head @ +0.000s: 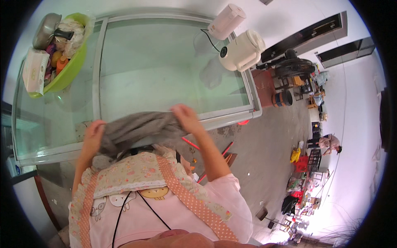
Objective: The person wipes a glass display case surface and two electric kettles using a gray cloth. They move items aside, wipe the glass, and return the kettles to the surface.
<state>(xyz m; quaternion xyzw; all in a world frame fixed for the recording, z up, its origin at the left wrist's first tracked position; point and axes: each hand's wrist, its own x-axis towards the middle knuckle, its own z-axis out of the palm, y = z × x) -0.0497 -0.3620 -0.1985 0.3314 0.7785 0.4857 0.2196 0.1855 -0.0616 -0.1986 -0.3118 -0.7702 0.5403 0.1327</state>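
Note:
A gray cloth or garment (141, 127) is stretched between my two hands, blurred by motion, just in front of my floral apron (127, 175). My left hand (94, 135) grips its left end, over the near edge of the glass-topped freezer (145, 65). The other end is held in my right hand (186, 116), close to the freezer's front frame. Part of the cloth hangs down between the freezer and my body, where its lower side is hidden.
On the glass lid stand a green basin (73, 71) with a saucepan (46, 31) and packages, a cream electric kettle (242, 51) and a pinkish jug (226, 21). A black fan (293, 66), a bucket (282, 98) and stools are to the right. Another person (330, 143) stands far off.

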